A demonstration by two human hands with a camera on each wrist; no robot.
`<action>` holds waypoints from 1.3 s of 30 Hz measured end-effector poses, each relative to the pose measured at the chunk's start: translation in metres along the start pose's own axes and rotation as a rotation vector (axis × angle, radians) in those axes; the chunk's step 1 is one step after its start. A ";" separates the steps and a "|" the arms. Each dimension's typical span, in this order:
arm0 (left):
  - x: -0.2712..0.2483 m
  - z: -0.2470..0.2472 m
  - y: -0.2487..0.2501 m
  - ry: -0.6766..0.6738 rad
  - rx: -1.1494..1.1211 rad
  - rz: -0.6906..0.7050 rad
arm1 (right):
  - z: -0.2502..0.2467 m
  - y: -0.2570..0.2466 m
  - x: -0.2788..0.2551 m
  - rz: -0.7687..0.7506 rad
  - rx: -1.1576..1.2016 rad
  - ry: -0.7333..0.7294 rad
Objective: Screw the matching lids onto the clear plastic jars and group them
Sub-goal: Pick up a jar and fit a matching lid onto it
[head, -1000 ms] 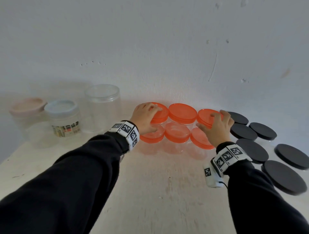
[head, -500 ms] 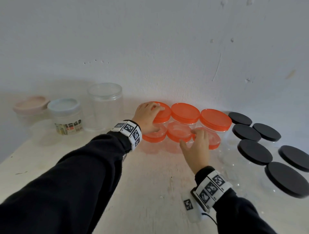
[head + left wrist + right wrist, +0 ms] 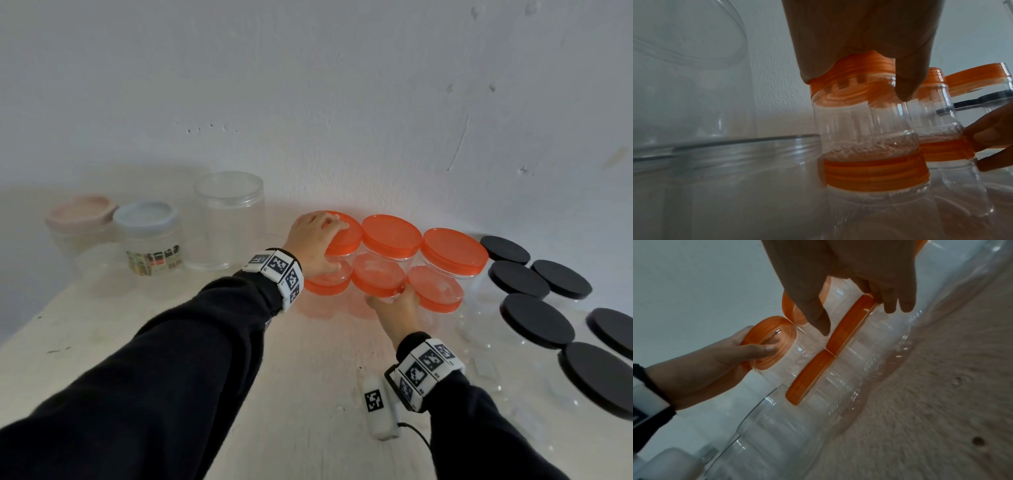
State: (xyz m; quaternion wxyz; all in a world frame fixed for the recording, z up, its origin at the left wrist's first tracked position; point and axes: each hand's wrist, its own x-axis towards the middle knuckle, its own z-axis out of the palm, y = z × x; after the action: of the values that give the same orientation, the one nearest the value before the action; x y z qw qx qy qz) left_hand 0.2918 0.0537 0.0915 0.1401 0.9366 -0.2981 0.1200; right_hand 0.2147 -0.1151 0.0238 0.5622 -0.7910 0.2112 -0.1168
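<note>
Far left on the desk stand a pink-lidded jar, a blue-lidded one and a tall clear jar. The left hand cups the upper left orange-lidded jar, fingers curled over its lid. The right hand has its fingers pinching the front middle jar at the lid. I'd nudge gently and squarely so the stacked orange group stays tight. The black-lidded jars sit right, already grouped.
</note>
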 end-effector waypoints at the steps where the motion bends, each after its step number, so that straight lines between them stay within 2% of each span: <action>1: 0.000 0.000 0.000 0.000 -0.002 -0.001 | 0.000 0.001 0.000 -0.006 -0.015 -0.008; 19: -0.003 -0.003 0.004 -0.014 -0.004 -0.013 | 0.001 0.006 -0.020 -0.036 -0.098 -0.157; 21: -0.004 -0.003 0.004 -0.020 0.006 -0.012 | -0.001 0.006 -0.022 -0.049 -0.126 -0.123; 23: -0.003 -0.004 0.004 -0.035 0.014 -0.012 | -0.006 0.006 -0.020 -0.031 -0.126 -0.020; 26: -0.001 -0.008 0.003 -0.076 0.020 -0.016 | -0.023 0.007 -0.012 0.059 -0.114 0.154; 28: 0.000 -0.011 0.004 -0.110 0.018 -0.020 | -0.035 0.010 -0.007 0.133 -0.095 0.210; 31: 0.005 -0.022 0.007 -0.155 0.010 -0.034 | -0.049 0.019 0.002 0.185 -0.085 0.252; 34: 0.016 -0.033 0.016 -0.177 0.024 -0.045 | -0.059 0.024 0.007 0.149 -0.098 0.255; 39: 0.043 -0.034 0.042 -0.184 0.022 0.032 | -0.064 0.033 0.015 0.060 -0.153 0.218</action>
State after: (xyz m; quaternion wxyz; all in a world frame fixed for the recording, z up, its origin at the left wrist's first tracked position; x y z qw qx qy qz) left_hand 0.2967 0.0095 0.1442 0.1000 0.9403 -0.3231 0.0391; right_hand 0.1939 -0.1853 0.0137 0.4770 -0.8076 0.3030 -0.1686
